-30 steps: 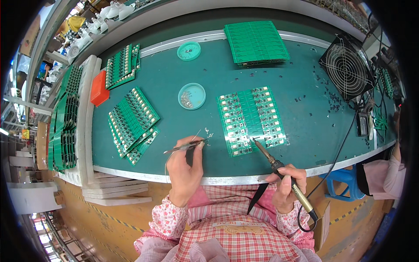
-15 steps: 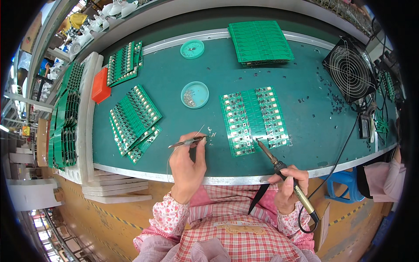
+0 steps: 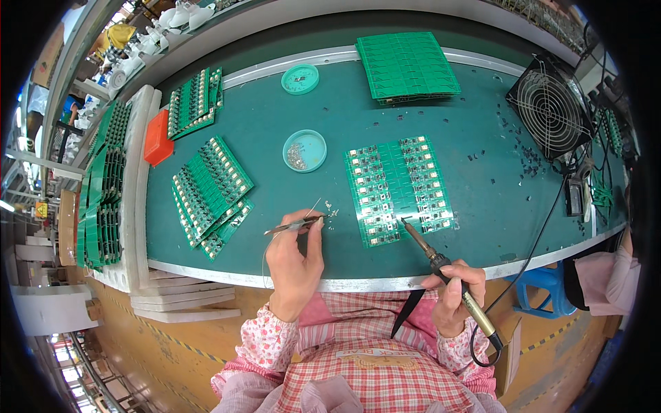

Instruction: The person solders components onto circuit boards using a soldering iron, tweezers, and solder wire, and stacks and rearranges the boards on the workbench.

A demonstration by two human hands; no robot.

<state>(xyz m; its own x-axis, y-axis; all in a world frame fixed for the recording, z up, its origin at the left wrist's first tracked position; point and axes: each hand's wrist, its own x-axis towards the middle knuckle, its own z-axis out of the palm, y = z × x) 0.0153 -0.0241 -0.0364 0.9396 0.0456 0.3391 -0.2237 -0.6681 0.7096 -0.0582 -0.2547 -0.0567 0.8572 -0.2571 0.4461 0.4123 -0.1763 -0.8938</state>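
My right hand (image 3: pixel 460 296) grips a soldering iron (image 3: pixel 441 265) like a pen. Its tip is over or on the lower middle of a green circuit board panel (image 3: pixel 397 187), which lies flat with two columns of small parts. In my left hand (image 3: pixel 295 261), thumb and fingers pinch a pair of tweezers (image 3: pixel 292 226), and a thin wire (image 3: pixel 314 208) runs through the same hand. The tweezer points are beside a scatter of tiny pale parts (image 3: pixel 330 210) on the mat, left of the panel. Whether they hold a part is too small to tell.
Two round turquoise dishes (image 3: pixel 305 133) hold small parts. Green panels are stacked at the back (image 3: pixel 406 67) and at left (image 3: pixel 212 186), near a red box (image 3: pixel 158 138). A black fan (image 3: pixel 551 107) stands at right, with black chips (image 3: pixel 531 165) nearby. The iron's cord (image 3: pixel 533 251) crosses the edge.
The whole view has shifted very slightly. Both hands, the tweezers and the soldering iron keep nearly the same places over the table.
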